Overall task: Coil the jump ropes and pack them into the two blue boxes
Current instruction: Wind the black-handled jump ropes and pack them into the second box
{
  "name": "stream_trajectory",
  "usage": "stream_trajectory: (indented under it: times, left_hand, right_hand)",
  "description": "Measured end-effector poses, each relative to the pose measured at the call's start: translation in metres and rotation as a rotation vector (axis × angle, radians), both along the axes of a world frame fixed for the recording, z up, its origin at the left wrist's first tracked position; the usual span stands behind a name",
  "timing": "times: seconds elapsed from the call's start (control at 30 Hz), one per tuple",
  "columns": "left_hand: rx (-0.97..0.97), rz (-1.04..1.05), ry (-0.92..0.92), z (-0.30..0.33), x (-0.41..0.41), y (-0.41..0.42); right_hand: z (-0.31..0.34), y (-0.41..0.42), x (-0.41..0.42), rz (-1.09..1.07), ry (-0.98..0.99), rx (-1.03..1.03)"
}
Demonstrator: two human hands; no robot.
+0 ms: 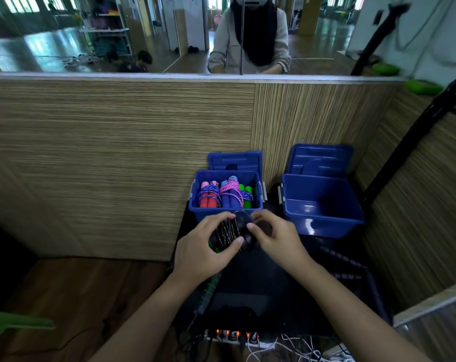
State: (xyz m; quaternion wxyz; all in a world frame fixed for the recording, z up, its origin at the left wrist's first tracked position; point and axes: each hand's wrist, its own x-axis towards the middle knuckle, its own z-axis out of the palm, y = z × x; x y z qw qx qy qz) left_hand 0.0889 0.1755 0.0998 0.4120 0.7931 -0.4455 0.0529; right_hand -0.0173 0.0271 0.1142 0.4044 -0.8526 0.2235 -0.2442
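Both grips pinch black coiled rope (230, 232): L hand (204, 253), R hand (276, 236), rope btwn

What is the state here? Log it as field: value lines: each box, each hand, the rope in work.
left box: open, holds three coiled ropes with red, blue and green handles
right box: open, looks empty
lids: stand up behind the boxes against the wood wall
black rope: coiled round its handles, held in front of the left box
left hand: grips the black rope bundle
right hand: pinches the rope's loop at the bundle
power strip: on the floor, near edge, lights on
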Motion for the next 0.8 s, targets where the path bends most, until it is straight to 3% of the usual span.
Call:
stream_trajectory:
  times: [0.13,0.37,0.6,0.7,0.8]
  left_hand:
    - [-0.04,-0.092,0.003,0.001,-0.002,0.003]
    - [-0.187,-0.252,0.069,0.003,-0.001,0.002]
    - [-0.324,-0.15,0.141,-0.001,-0.001,-0.009]
    - [-0.338,-0.088,0.186,-0.003,-0.003,-0.017]
    - [-0.266,0.035,0.256,-0.007,-0.006,-0.026]
  right_hand:
    - [0.0,-0.009,-0.002,-0.053,-0.027,0.111]
    - [0.013,-0.019,-0.004,0.172,-0.033,1.065]
    - [-0.002,-0.001,0.007,0.053,0.079,1.556]
    - [-0.009,0.001,0.014,-0.015,0.05,1.639]
    - [-0.018,0.005,0.021,-0.17,-0.061,1.527]
